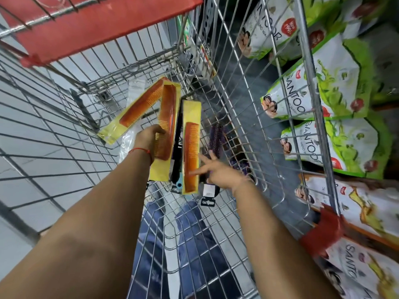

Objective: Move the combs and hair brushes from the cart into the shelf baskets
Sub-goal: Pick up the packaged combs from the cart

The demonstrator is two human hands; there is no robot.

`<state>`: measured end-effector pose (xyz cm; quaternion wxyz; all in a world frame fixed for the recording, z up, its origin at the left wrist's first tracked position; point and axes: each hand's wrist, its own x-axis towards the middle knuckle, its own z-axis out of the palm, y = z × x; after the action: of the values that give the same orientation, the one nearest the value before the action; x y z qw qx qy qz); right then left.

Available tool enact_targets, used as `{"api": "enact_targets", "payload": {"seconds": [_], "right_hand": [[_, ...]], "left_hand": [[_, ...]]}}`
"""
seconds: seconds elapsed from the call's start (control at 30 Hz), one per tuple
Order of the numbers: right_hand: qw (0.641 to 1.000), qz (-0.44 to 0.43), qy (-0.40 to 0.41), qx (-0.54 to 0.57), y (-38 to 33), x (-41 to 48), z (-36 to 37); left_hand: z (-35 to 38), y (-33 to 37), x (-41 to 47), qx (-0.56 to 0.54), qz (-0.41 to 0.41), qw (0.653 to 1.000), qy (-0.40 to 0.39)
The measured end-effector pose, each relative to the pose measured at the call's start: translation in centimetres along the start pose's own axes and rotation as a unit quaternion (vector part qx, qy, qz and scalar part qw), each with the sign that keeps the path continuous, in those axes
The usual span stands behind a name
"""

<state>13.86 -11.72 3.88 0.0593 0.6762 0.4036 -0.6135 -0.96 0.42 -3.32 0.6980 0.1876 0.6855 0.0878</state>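
In the cart [248,117], left grip [149,140] clasps comb [165,126].

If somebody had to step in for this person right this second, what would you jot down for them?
Left hand: gripping packaged amber plastic combs on yellow cards, fanned out above the cart.
Right hand: open, fingers spread, touching another carded amber comb; no firm grip yet.
In the wire shopping cart: a purple bristle hair brush and some dark packaged items lie on the bottom.
Done: combs gathered in hand. No shelf baskets are in view, so I cannot tell what has been shelved.
Left: secure that comb, carry the bundle to the baskets, return for the brush and the rest.
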Motion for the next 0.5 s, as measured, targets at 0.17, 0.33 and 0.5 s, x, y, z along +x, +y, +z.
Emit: {"api": "enact_targets", "payload": {"seconds": [0.17,0.33,0.5], "right_hand": [[0.941,0.047,0.274,0.191,-0.4,3.3,0.9],[0.958,0.129,0.246,0.073,-2.4,5.3,0.6],[0.946,0.127,0.259,-0.145,-2.8,6.6,1.7]], "left_hand": [[0.1,-0.4,0.1,0.008,0.009,1.0,0.014],[-0.8,-1.3,1.1,0.021,0.027,0.999,0.021],[-1.2,-1.4,0.8,0.032,0.025,0.999,-0.01]]}}
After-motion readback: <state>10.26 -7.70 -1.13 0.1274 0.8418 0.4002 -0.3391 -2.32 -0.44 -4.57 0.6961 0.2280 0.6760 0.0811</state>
